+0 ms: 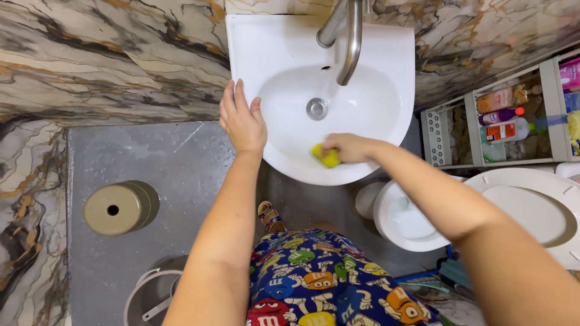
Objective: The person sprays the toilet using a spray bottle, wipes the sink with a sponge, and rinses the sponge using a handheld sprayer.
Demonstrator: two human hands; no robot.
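At six o'clock inside the basin (386,90), the right hand (350,147) clamps the sponge (328,158); left hand (241,121) lies flat, fingers apart, at nine o'clock on the rim. Scrub in firm circles, bracing steady.

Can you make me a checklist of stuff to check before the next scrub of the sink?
1. Sponge held in the right hand: ok, fingers are closed on it.
2. Sponge touching the sink: ok, it presses on the inside front wall of the basin.
3. Left hand steadying: ok, it rests flat on the sink's left rim.
4. Tap off: ok, no stream shows under the spout.
5. Drain clear: ok, nothing lies on it.
6. Soap on the sponge: cannot tell, no foam is visible.
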